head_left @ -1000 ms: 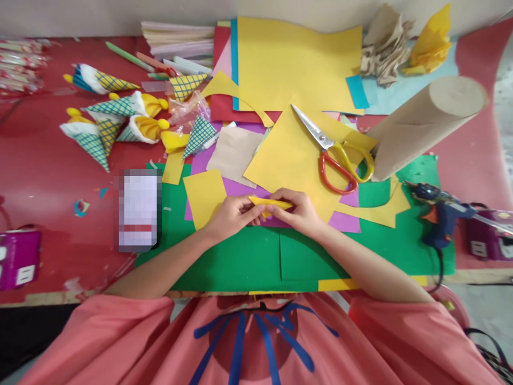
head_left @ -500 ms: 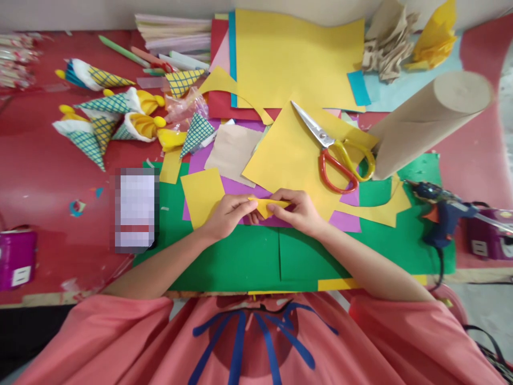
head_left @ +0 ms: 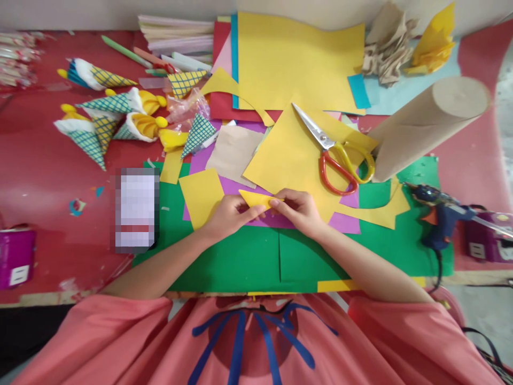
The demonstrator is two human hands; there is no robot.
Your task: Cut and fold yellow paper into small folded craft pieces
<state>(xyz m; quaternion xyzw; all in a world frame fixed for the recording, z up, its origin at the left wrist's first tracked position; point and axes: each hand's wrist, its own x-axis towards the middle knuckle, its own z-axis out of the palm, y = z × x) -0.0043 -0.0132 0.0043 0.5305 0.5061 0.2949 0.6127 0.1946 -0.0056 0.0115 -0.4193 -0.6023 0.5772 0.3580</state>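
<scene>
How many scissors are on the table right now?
1. The scissors lie on the yellow sheet beyond the hands, beside the cardboard roll. Others could be hidden under the paper.

The small yellow piece [head_left: 256, 199] pinched between both hands is matt paper, like the large yellow sheet [head_left: 296, 59] and the green sheet [head_left: 240, 256]. The scissors [head_left: 334, 152] have shiny metal blades and glossy red and yellow plastic handles. The tube [head_left: 425, 125] is dull brown cardboard. The glue gun [head_left: 438, 214] is blue plastic.
</scene>
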